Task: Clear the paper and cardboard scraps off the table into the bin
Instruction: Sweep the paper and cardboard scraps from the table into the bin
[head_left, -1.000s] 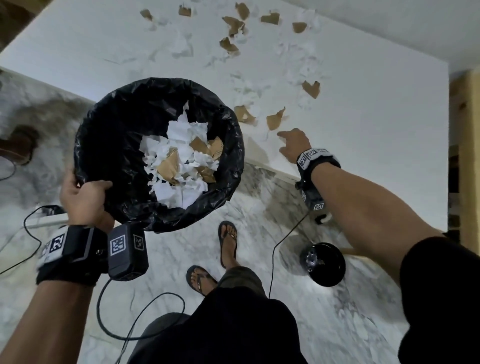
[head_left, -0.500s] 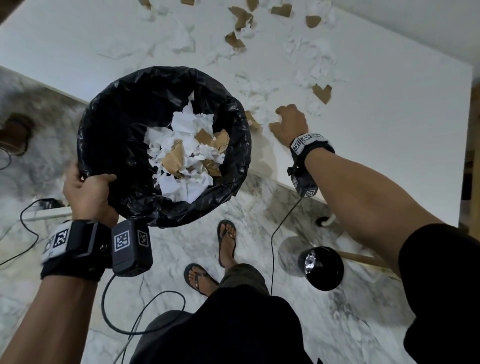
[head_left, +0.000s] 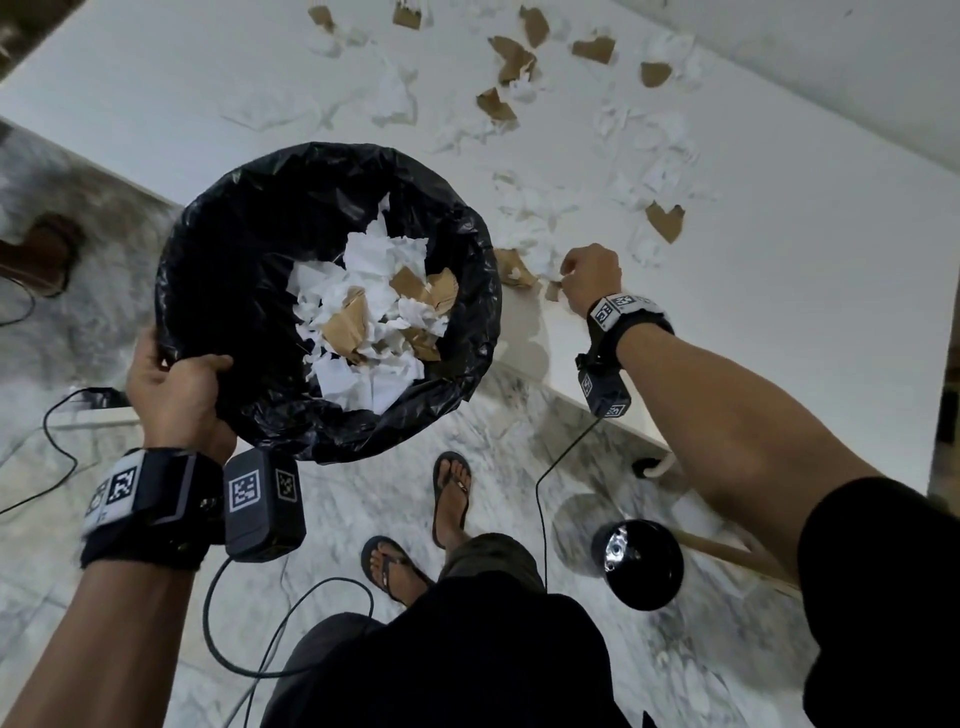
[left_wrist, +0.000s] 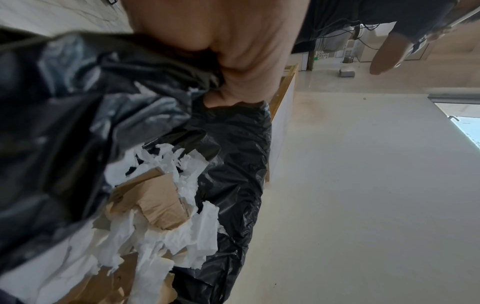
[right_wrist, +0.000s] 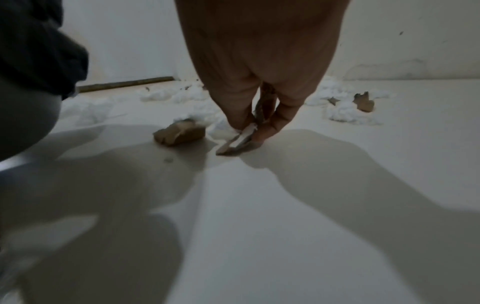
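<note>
My left hand (head_left: 176, 384) grips the near rim of a bin lined with a black bag (head_left: 218, 249), held beside the white table's (head_left: 779, 312) near edge. White paper and brown cardboard scraps (head_left: 374, 322) lie inside it (left_wrist: 155, 205). My right hand (head_left: 584, 275) is on the table by that edge and pinches a small cardboard scrap (right_wrist: 237, 142) between thumb and fingers, its tip still touching the tabletop. Another brown scrap (right_wrist: 179, 134) lies just to its left, next to the bin (head_left: 511, 267). More paper and cardboard scraps (head_left: 665, 221) are strewn across the far part of the table.
A wall (head_left: 831, 67) runs along the table's far side. Below are a marble floor (head_left: 363, 499), my sandalled feet (head_left: 452, 493), trailing cables (head_left: 249, 654) and a round black object (head_left: 636, 564) beside the table leg.
My right hand slid back from the scraps toward the table's near edge and closed on a small cardboard scrap. The bin stays held by the left hand.
</note>
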